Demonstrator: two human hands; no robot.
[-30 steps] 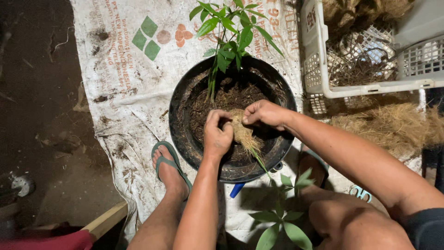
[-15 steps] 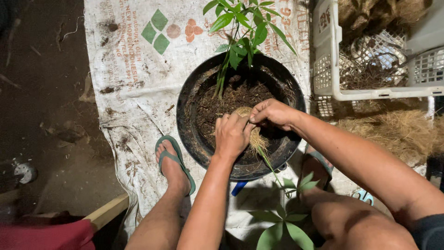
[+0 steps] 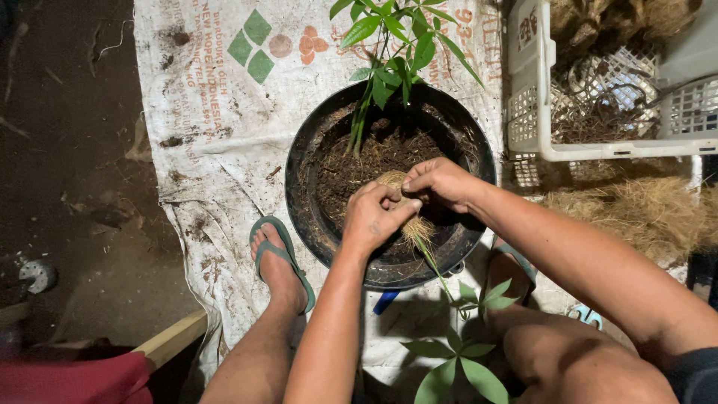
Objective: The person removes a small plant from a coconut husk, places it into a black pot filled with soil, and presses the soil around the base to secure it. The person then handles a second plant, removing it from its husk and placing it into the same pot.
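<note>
A black round pot [image 3: 307, 202] filled with dark soil sits on a white printed sack [image 3: 217, 127]. A green leafy plant [image 3: 393, 45] stands upright at the pot's far side. My left hand [image 3: 374, 217] and my right hand [image 3: 441, 182] meet over the pot, both gripping a small seedling by its fibrous root ball [image 3: 407, 217]. The seedling's thin stem runs down toward me, and its green leaves [image 3: 460, 352] hang between my knees. The fingers hide part of the root ball.
A white plastic basket [image 3: 538, 90] with dry fibre stands at the right, and loose coconut fibre [image 3: 643, 209] lies below it. My left foot in a green sandal [image 3: 280, 262] rests on the sack. Dark bare ground lies left. A wooden plank [image 3: 168, 340] sits at lower left.
The view shifted slightly, so the pot sits a little more to the right. Both hands stayed on the seedling's root ball, with the fingers working around it.
</note>
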